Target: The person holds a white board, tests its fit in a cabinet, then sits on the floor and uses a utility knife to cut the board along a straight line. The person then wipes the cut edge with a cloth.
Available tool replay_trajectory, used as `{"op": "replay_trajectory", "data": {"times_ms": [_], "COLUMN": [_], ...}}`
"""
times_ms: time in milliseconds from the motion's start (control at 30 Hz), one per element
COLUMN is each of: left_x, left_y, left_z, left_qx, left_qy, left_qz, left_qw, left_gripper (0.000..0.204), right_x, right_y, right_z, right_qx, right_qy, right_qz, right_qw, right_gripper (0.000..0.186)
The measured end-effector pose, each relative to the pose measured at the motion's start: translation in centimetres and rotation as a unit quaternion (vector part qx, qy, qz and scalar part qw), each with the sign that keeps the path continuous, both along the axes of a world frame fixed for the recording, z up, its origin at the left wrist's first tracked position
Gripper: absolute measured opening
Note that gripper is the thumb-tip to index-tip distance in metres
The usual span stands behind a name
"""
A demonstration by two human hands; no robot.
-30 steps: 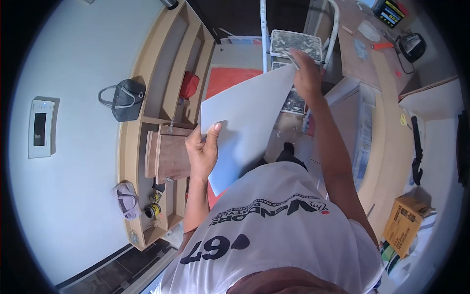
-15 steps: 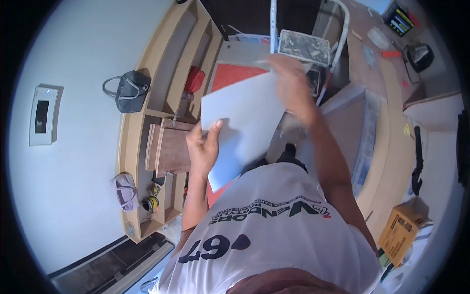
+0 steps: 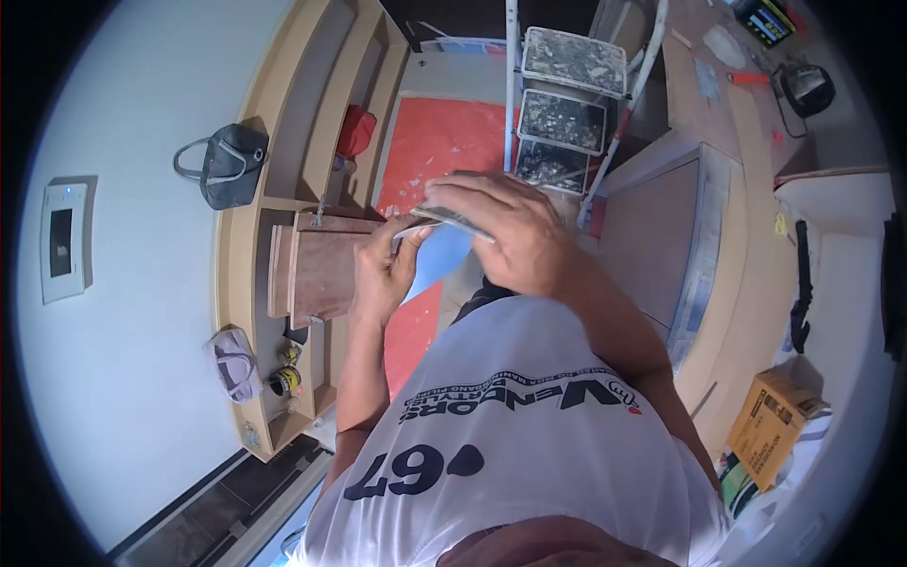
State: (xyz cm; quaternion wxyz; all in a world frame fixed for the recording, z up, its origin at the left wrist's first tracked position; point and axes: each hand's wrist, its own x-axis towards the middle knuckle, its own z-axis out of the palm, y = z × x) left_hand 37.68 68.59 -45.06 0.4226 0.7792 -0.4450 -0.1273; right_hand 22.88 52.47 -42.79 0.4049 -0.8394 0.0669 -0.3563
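My left hand (image 3: 383,276) grips a white panel (image 3: 438,260) by its near left edge, with the thumb on the face towards me. The panel is tilted and seen at a steep angle, its lower part looking bluish. My right hand (image 3: 520,227) is bent over the panel's upper edge. Its fingers are closed over a thin grey-brown flat piece (image 3: 463,223), which lies along that edge; its exact kind does not show. The fingertips of both hands are close together.
A paint-spotted step ladder (image 3: 573,59) stands ahead on the right, beside a red floor covering (image 3: 442,142). To my left is a wooden shelf unit (image 3: 236,274) with open brown doors (image 3: 326,274) and a grey bag (image 3: 234,165). A cardboard box (image 3: 770,430) sits at right.
My right hand has come down and left, towards my left hand, along the panel's top. The panel has tipped from facing me broadly to a steep angle. My left hand keeps its grip.
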Motion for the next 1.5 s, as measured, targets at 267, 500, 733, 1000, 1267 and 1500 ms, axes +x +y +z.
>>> {"op": "replay_trajectory", "data": {"times_ms": [267, 500, 733, 1000, 1267, 1500], "left_x": [0.0, -0.8, -1.1, 0.9, 1.5, 3.6], "left_y": [0.6, 0.3, 1.3, 1.9, 2.4, 1.9], "left_z": [-0.5, 0.1, 0.7, 0.5, 0.8, 2.8], "left_qx": [0.038, -0.008, -0.017, -0.013, -0.026, 0.004], "left_qy": [0.048, 0.033, 0.082, 0.076, 0.069, 0.059], "left_qz": [0.023, 0.008, 0.029, 0.064, 0.091, 0.126], "left_qw": [0.998, 0.999, 0.996, 0.995, 0.993, 0.99], "left_gripper": [0.022, 0.02, 0.022, 0.023, 0.024, 0.024], "right_x": [-5.8, 0.4, -6.2, -0.1, -2.5, -3.7], "right_y": [-5.6, 1.6, -7.7, 0.4, -4.2, -7.5], "right_z": [-7.8, -1.7, -14.6, -3.0, -8.3, -5.2], "right_qx": [-0.011, -0.176, -0.108, -0.091, -0.106, -0.164], "right_qy": [0.159, -0.039, 0.051, -0.01, 0.048, -0.008], "right_qz": [-0.123, -0.124, -0.28, -0.107, -0.182, -0.297], "right_qw": [0.98, 0.976, 0.952, 0.99, 0.976, 0.941], "right_gripper": [0.053, 0.052, 0.047, 0.054, 0.057, 0.055]}}
